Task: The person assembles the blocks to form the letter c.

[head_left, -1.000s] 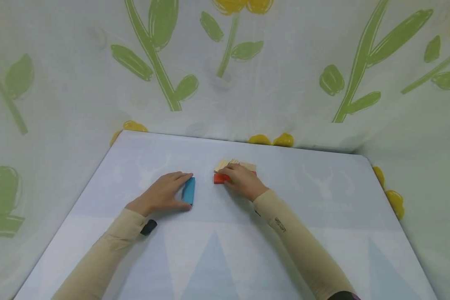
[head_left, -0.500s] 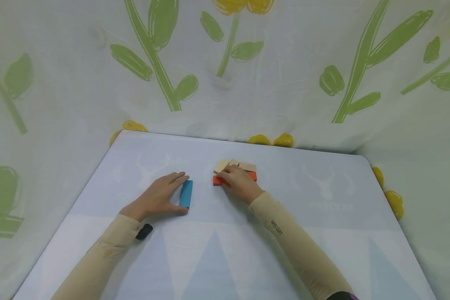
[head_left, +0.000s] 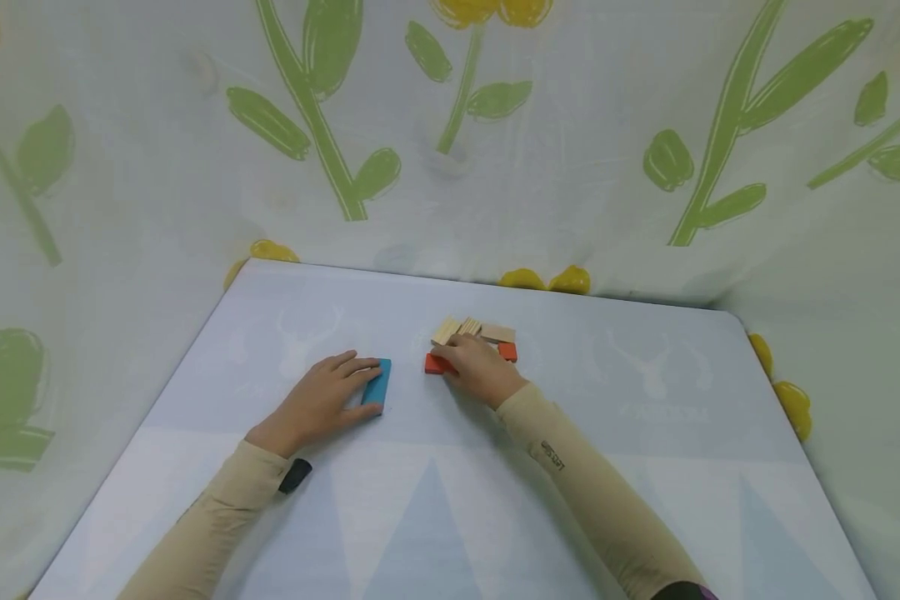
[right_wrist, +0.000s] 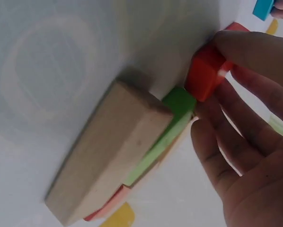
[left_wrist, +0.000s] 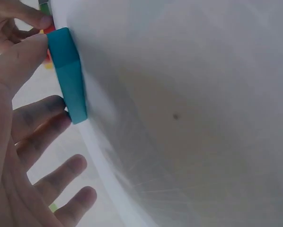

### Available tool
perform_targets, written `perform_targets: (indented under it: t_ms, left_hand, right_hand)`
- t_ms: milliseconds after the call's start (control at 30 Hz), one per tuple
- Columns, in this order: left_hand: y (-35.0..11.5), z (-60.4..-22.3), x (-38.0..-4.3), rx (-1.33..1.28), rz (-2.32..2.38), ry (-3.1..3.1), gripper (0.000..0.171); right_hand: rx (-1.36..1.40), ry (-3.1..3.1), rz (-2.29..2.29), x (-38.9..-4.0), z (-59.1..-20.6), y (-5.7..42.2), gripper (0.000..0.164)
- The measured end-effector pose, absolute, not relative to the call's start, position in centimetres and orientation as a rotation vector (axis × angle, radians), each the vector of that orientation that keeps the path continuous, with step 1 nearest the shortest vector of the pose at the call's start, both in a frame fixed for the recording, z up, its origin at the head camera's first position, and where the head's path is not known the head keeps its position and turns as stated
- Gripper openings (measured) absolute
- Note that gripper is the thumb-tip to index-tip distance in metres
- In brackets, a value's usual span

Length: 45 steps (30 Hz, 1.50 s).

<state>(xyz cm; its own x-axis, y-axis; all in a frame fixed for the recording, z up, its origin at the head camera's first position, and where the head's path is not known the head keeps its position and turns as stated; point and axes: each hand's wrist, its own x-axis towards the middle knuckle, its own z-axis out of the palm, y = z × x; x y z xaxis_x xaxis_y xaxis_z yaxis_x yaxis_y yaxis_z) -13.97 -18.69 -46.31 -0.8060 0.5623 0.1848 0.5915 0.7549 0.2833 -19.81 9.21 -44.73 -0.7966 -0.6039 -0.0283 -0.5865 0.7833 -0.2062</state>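
On the table, my left hand [head_left: 317,404] pinches a blue block [head_left: 377,387] between thumb and fingers. The left wrist view shows the thumb at one end of that blue block [left_wrist: 68,75] and the index and middle fingertips towards the other. To the right, my right hand [head_left: 483,367] grips a red block [head_left: 439,364], partly covered by the fingers. Its thumb lies over this red block [right_wrist: 205,71] in the right wrist view. Beside the hand there lie a plain wooden block [right_wrist: 108,146] and a green block [right_wrist: 179,106]; a second red block [head_left: 507,351] sits just right of the hand.
Several pale wooden blocks [head_left: 498,333] lie just behind the right hand. The white and pale blue table [head_left: 615,517] reaches back to a wall covering [head_left: 555,183] printed with green leaves and yellow flowers.
The red block in my right hand has slid slightly left and nearer, away from the other red one. My left hand has drawn the blue block a little nearer; its fingers now reach further over it.
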Motion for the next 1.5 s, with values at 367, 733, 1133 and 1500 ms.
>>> perform_targets:
  t_ms: [367,733,1133,1500]
  left_hand:
    - [-18.8,-46.3,-13.9,-0.943,-0.45,-2.838,0.057]
    - [-18.7,-46.4,-13.9,-0.924,-0.463,-2.867,0.058]
    - [-18.4,-46.1,-13.8,-0.908,-0.497,-2.884,0.057]
    - [-18.6,-46.2,-13.8,-0.921,-0.494,-2.877,0.057]
  right_hand:
    - [-0.936,2.919,-0.178,-19.8,-44.8,8.9,0.044]
    - [-1.143,2.923,-0.331,-20.5,-44.2,8.6,0.036]
    - [-1.181,2.888,-0.408,-21.8,-43.8,7.3,0.04]
    - [-1.328,2.941,-0.301,-23.5,-43.8,5.8,0.027]
